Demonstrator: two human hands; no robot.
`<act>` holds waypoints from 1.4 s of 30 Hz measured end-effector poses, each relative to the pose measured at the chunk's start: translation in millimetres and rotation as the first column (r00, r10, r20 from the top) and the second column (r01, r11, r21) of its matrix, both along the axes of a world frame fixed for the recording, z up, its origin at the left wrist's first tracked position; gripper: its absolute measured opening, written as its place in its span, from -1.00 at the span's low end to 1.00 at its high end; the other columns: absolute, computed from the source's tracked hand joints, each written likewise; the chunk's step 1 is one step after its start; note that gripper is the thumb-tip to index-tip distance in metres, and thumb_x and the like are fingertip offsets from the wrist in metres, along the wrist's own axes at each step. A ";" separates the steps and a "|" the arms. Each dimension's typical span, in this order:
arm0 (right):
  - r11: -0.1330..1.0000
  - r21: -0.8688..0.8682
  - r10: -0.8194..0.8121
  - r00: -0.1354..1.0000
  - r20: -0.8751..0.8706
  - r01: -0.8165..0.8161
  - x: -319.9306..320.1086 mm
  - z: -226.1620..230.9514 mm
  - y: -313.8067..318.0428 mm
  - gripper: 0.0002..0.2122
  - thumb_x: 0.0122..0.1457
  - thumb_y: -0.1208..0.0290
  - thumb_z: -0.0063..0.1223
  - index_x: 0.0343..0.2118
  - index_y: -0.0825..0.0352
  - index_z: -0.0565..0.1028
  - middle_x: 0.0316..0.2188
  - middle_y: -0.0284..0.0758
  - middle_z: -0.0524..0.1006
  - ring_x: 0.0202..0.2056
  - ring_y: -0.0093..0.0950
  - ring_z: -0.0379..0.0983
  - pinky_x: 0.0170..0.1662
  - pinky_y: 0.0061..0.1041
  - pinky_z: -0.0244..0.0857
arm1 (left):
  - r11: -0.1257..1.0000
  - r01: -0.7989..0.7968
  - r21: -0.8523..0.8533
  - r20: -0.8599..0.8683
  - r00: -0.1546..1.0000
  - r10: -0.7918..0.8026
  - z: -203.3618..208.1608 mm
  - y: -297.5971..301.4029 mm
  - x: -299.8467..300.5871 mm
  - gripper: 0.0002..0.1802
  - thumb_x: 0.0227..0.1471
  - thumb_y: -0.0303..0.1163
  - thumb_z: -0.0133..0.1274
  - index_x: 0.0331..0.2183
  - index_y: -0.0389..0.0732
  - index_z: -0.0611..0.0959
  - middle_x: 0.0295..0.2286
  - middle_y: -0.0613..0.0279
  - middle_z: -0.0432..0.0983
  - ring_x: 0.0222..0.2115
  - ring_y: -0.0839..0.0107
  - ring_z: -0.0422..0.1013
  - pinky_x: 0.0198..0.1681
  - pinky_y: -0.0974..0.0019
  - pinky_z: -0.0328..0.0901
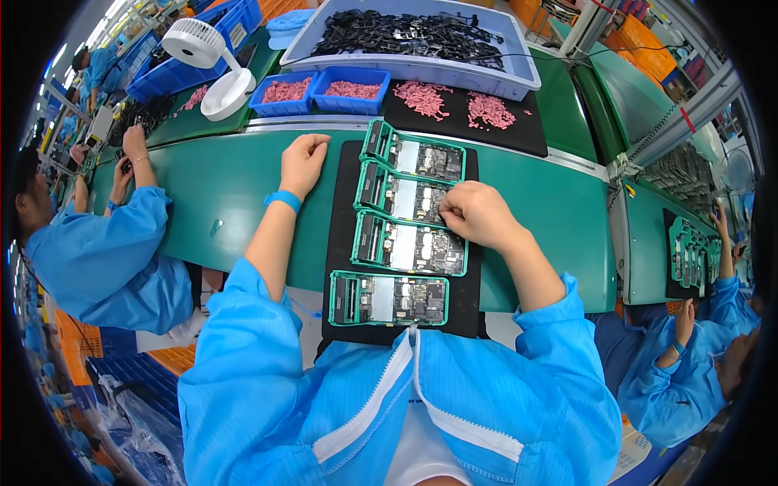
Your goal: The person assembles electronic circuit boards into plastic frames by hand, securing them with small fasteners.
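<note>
Several phone circuit-board assemblies in green frames lie in a column on a black mat (332,235). My right hand (485,215) is closed in a pinch at the right end of the second frame from the far side (413,198); whatever the fingertips hold is hidden. My left hand (301,166) hovers over the green bench left of the mat, fingers curled together, with no content visible. It wears a blue wristband (283,199). The nearest assembly (389,299) sits slightly apart from the others, close to my body.
Two blue bins (350,103) of pink pieces and a black mat with pink heaps (491,112) stand beyond. Behind them is a large tub (519,73) of black parts. A white fan (228,95) stands far left. Co-workers sit at both sides (113,251).
</note>
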State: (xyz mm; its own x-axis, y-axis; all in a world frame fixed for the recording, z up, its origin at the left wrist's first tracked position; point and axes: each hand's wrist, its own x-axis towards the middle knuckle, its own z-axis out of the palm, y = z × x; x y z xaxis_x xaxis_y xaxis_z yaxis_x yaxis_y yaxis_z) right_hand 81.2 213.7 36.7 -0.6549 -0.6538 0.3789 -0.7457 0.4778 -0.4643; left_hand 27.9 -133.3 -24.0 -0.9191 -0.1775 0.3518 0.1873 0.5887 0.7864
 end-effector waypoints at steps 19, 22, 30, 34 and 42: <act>0.954 0.295 -0.027 0.997 -0.074 0.048 7.4 26.8 -19.0 -0.96 -0.15 0.54 0.04 -0.65 0.36 0.48 -0.60 -0.21 0.49 -0.43 -0.22 0.47 -0.31 -0.28 0.36 | 0.991 0.029 -0.133 -0.092 0.995 -0.041 13.2 11.8 10.8 -0.86 -0.02 -0.46 0.05 -0.37 -0.22 0.67 -0.43 0.12 0.53 -0.39 0.17 0.47 -0.31 0.24 0.35; 0.943 0.326 -0.035 0.992 -0.118 0.072 8.2 24.6 -20.7 -0.96 -0.15 0.54 0.04 -0.64 0.36 0.48 -0.60 -0.22 0.49 -0.44 -0.23 0.47 -0.31 -0.29 0.35 | 0.991 0.027 -0.132 -0.075 0.996 -0.038 13.6 11.6 10.7 -0.86 -0.02 -0.46 0.05 -0.37 -0.22 0.67 -0.43 0.13 0.53 -0.39 0.17 0.47 -0.31 0.24 0.35; 0.812 0.580 0.060 0.977 -0.203 0.070 3.5 30.0 -32.1 -0.97 -0.11 0.53 0.02 -0.58 0.35 0.47 -0.53 -0.23 0.51 -0.39 -0.26 0.47 -0.28 -0.34 0.33 | 0.991 0.041 -0.124 -0.081 0.995 -0.051 11.9 12.0 7.7 -0.86 -0.02 -0.46 0.05 -0.37 -0.21 0.67 -0.42 0.14 0.53 -0.39 0.18 0.48 -0.30 0.23 0.35; 0.823 0.568 0.038 0.995 -0.088 0.019 1.3 32.3 -25.4 -0.92 -0.12 0.57 0.02 -0.51 0.36 0.52 -0.49 -0.28 0.51 -0.33 -0.29 0.46 -0.25 -0.37 0.32 | 0.991 0.037 -0.132 -0.066 0.997 -0.046 13.5 11.9 9.9 -0.86 -0.02 -0.46 0.05 -0.37 -0.20 0.67 -0.42 0.15 0.53 -0.39 0.18 0.48 -0.30 0.23 0.35; 0.951 0.305 -0.008 0.985 -0.171 0.060 30.6 16.4 5.1 -0.61 -0.13 0.72 0.00 -0.21 0.19 0.60 -0.02 -0.18 0.41 0.07 -0.15 0.29 0.00 -0.29 0.24 | 0.991 0.034 -0.129 -0.071 0.997 -0.043 15.6 13.6 11.7 -0.87 -0.02 -0.46 0.06 -0.37 -0.20 0.67 -0.42 0.16 0.52 -0.39 0.19 0.47 -0.31 0.24 0.35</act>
